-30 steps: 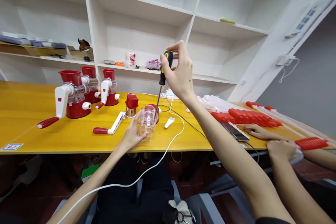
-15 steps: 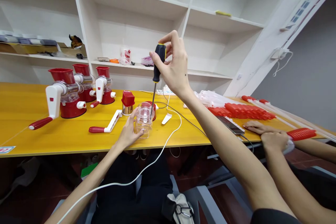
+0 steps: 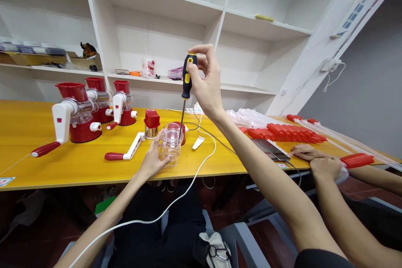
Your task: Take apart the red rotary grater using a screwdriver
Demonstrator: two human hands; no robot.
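Observation:
My right hand (image 3: 205, 79) pinches the black and yellow handle of a screwdriver (image 3: 187, 77), which stands nearly upright. Its shaft runs down to a clear plastic housing (image 3: 171, 144); the tip is hard to make out through the plastic. With fingers and thumb around its left side, my left hand (image 3: 153, 157) grips that housing on the yellow table (image 3: 132, 176). Just left of it stand a red hopper with a metal grater drum (image 3: 152, 124) and a white crank handle with a red grip (image 3: 127, 153). Behind the housing, a red part (image 3: 182, 130) is partly hidden.
Three red rotary graters (image 3: 80, 113) stand at the left. A white cable (image 3: 207, 157) loops across the table and over my lap. On the right are red plastic pieces (image 3: 282, 132), a tablet (image 3: 271, 149) and another person's hands (image 3: 325, 167). White shelves (image 3: 166, 16) rise behind.
The screwdriver's handle has turned, so its yellow patches now face me. My right fingers have shifted around its top. The left hand still holds the housing in place.

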